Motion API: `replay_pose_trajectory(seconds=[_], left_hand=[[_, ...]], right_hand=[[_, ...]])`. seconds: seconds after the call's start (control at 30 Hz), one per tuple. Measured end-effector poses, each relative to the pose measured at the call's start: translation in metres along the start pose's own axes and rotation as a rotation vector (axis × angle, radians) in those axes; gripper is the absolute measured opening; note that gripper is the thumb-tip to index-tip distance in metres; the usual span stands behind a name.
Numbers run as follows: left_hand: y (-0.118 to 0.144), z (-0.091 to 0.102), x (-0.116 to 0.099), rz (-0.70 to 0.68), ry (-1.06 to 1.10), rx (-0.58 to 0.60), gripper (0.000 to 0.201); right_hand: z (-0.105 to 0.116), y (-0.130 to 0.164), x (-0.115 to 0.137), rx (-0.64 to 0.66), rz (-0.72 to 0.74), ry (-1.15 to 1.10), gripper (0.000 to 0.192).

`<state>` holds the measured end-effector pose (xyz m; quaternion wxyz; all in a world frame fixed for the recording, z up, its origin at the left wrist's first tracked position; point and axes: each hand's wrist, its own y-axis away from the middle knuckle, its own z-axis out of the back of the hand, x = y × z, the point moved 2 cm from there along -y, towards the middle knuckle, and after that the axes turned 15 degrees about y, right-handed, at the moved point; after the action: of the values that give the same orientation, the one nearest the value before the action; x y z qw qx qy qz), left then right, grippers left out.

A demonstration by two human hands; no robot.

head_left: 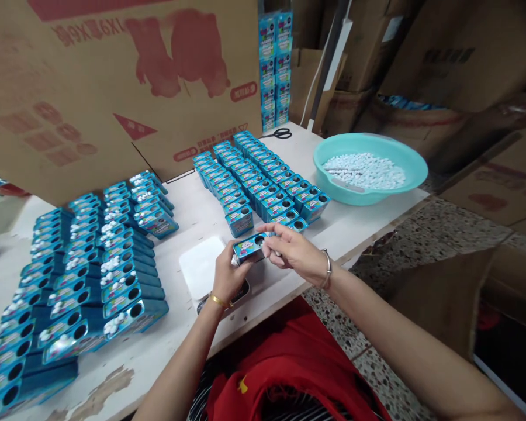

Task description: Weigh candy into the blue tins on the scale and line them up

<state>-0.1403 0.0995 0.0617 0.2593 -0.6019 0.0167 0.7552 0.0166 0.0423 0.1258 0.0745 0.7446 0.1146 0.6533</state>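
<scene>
My left hand [230, 272] is wrapped round a small blue box [247, 247] with a printed top and a round dark hole at its right end. Over that hole is my right hand [288, 248], fingers curled together; what lies inside them is mostly hidden. Below the box, a white scale [200, 266] with a dark front panel is partly covered by my left hand. Just beyond my hands stand rows of similar blue boxes [239, 219] with holes in their tops.
At left, more blue boxes [134, 313] carry white pellets [116, 323] on their tops. A turquoise basin [370, 196] of white pellets stands at the right table edge. Black scissors [282, 133] lie behind, near stacked blue packs [268, 70]. A large carton [114, 70] walls the back.
</scene>
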Motion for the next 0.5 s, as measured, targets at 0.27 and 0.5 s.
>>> replay_pose_trajectory(seconds=[0.27,0.5], left_hand=[[-0.049,-0.016,0.025,-0.246,-0.402,-0.097,0.035],[-0.061,0.030,0.024,-0.188,-0.707,-0.226,0.063]], right_hand=[[-0.014,0.008,-0.062,0.011,-0.193,-0.195,0.033],[-0.021,0.018,-0.119,-0.019,-0.322,-0.256,0.045]])
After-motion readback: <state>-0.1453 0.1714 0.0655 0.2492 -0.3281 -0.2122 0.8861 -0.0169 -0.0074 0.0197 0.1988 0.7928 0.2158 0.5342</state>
